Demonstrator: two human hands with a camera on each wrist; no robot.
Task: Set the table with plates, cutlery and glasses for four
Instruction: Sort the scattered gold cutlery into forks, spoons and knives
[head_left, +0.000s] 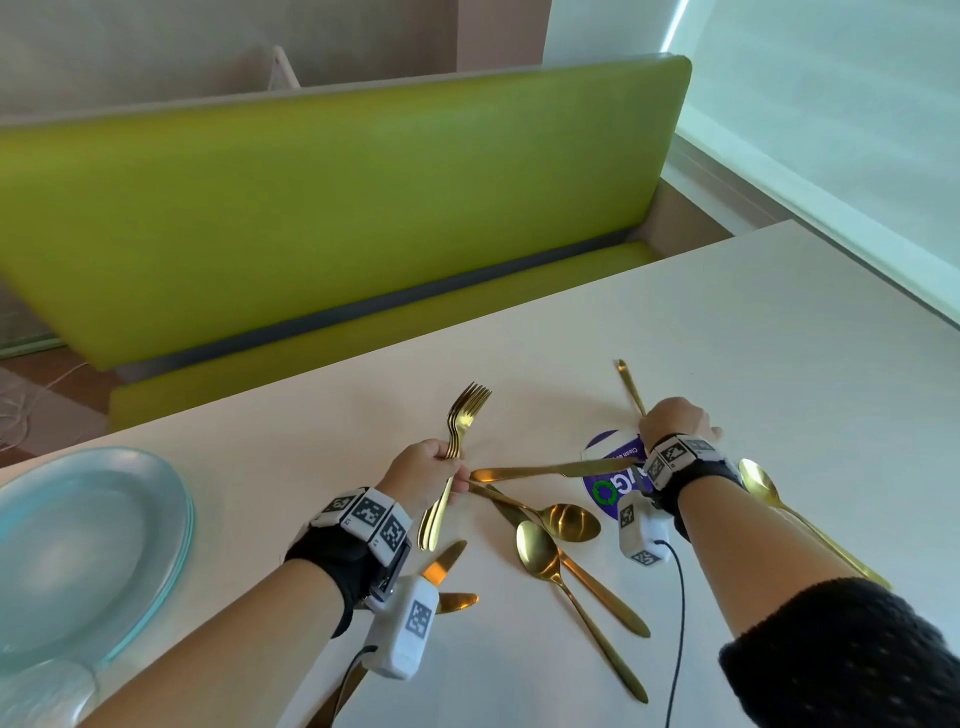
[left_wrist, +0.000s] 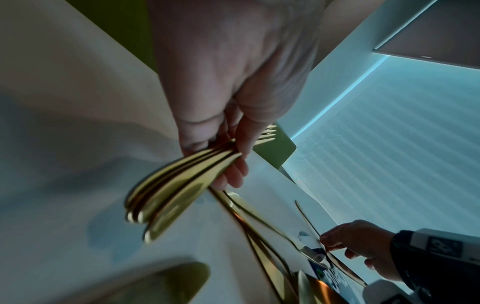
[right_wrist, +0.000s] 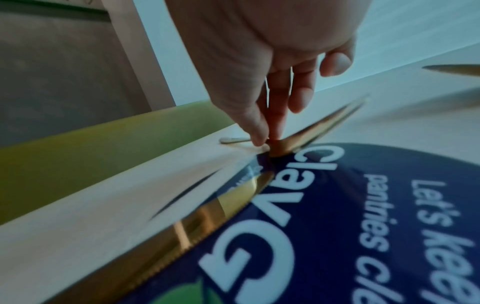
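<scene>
My left hand grips a bundle of gold forks by their necks, tines pointing away, lifted off the white table. In the left wrist view the fork handles fan out below my curled left hand. My right hand reaches down and pinches another gold fork lying on the table. In the right wrist view the thumb and fingers of my right hand meet on that fork's neck. A stack of glass plates sits at the left.
Loose gold cutlery lies between my hands: a knife across a round purple sticker, two spoons, more knives by my left wrist. Another spoon lies right of my right forearm. A green bench runs behind the table.
</scene>
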